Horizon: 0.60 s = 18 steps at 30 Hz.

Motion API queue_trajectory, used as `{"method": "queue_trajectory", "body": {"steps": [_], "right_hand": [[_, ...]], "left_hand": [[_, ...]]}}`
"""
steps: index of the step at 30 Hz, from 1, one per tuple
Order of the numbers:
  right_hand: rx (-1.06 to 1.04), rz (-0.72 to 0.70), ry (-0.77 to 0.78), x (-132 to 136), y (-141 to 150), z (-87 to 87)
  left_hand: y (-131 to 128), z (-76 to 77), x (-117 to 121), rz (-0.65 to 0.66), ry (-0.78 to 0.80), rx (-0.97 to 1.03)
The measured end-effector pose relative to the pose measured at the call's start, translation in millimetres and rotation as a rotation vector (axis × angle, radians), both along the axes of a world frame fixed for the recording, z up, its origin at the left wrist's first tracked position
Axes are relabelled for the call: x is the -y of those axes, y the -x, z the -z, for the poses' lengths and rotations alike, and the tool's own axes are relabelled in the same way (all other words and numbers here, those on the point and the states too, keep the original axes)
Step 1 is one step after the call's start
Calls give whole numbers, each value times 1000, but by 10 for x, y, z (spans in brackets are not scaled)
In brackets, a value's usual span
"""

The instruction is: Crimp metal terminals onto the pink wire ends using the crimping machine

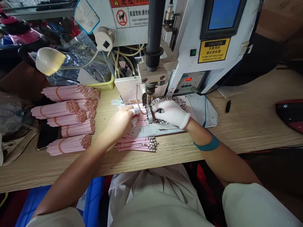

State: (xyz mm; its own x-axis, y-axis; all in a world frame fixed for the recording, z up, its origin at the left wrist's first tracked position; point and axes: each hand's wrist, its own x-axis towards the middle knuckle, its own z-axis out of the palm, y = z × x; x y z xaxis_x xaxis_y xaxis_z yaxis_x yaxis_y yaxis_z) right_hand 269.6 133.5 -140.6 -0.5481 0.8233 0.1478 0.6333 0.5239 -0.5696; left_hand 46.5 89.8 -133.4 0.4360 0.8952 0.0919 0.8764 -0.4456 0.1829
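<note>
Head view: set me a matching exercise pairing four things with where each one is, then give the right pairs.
Things
1. Yellow rectangular caution label
2. Teal fabric wristband
3. Pink banded wire bundles
4. White knit glove

Places
A. On the right forearm
B. On the white machine
C. Over the right hand
D. On the pale wooden bench

Pairs: 1-B, 2-A, 3-D, 4-C

Loose pink wires (134, 144), lying flat, metal-tipped, beside heaped small metal terminals (169, 102)
</note>
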Motion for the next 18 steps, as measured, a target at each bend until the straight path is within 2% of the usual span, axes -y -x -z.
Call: {"method": "queue_trajectory", "body": {"steps": [4,7,10,13,18], "right_hand": [[-219,111,137,42,-29,-107],[-385,193,382,56,-68,-198],[-491,194,562,44,-78,-218],[-490,188,572,24,-70,-192],[-429,199,462,2,-71,-176]], "left_hand": [[6,48,-40,35,24,92],[25,57,-49,21,20,124],[10,75,-61,58,7,146],[-47,117,-75,134,-1,187],[-115,108,-70,56,16,234]]}}
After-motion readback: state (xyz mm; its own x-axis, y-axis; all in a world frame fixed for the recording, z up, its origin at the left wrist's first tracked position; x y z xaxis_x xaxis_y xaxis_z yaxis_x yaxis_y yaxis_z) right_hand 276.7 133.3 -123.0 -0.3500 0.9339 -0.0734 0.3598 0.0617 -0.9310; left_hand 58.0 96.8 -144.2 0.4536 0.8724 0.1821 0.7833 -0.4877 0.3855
